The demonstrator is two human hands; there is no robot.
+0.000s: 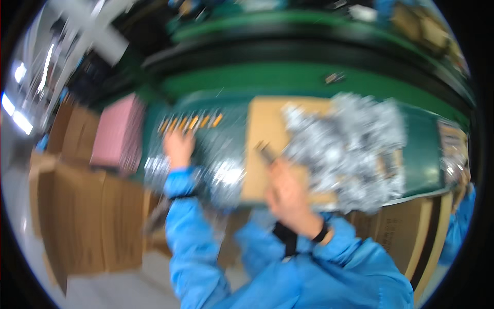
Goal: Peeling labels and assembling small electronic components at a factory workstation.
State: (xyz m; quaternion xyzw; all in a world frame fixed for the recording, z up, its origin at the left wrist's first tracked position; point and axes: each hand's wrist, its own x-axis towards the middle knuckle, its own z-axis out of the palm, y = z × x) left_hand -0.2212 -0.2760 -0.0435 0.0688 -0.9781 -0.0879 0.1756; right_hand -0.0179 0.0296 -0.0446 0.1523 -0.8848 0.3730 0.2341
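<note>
My left hand reaches to a row of several small parts with orange and dark sections on the green table. Its fingertips touch or hover just below the row; blur hides whether they grip one. My right hand is closed on a small dark part with thin prongs, above a tan cardboard sheet. Right of that hand, a large heap of silvery-grey pouches or wrapped pieces covers much of the sheet; motion smears their exact kind.
A pink stack in clear wrap stands at the table's left end, beside brown cartons. Clear plastic film lies near my left forearm. Behind the table runs a green ledge. Another person's blue sleeve shows at far right.
</note>
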